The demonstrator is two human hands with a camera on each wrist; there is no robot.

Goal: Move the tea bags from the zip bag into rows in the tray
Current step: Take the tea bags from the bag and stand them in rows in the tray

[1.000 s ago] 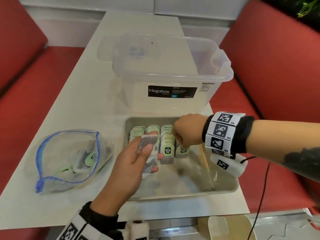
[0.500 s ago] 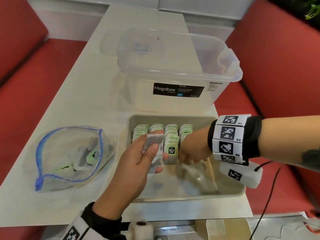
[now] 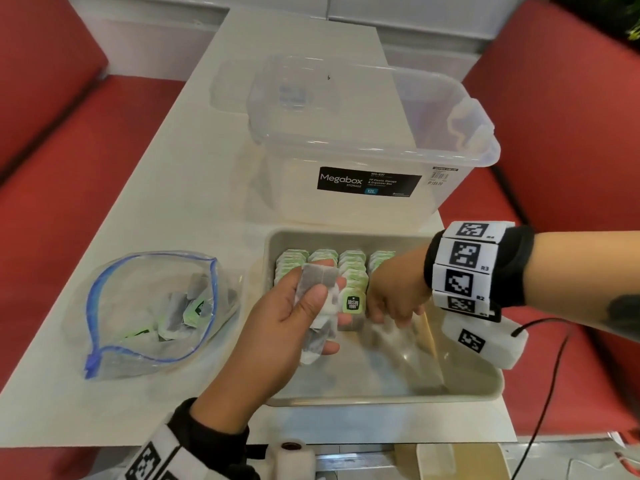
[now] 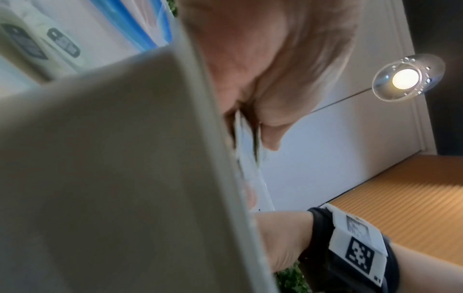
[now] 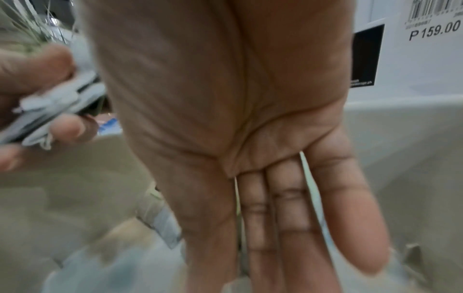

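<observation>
Where the white table [image 3: 145, 188] meets the red bench, a zip bag [image 3: 152, 313] with a blue seal lies open, several tea bags [image 3: 180, 313] loose inside it. Right of it, the left hand [image 3: 277, 327] grips a small stack of tea bags [image 3: 317, 292] between thumb and curled fingers, above the tray's left side. The tray [image 3: 464, 386] holds four rows of tea bags [image 3: 325, 258] along its far end; the front tag [image 3: 353, 302] reads "McCoy teas". The right hand [image 3: 394, 292] reaches down at the fourth row, fingers straight and close together in the right wrist view. Behind stands a clear box [image 3: 374, 140] labelled "Megabox Storage", "12L", priced "P159.00".
</observation>
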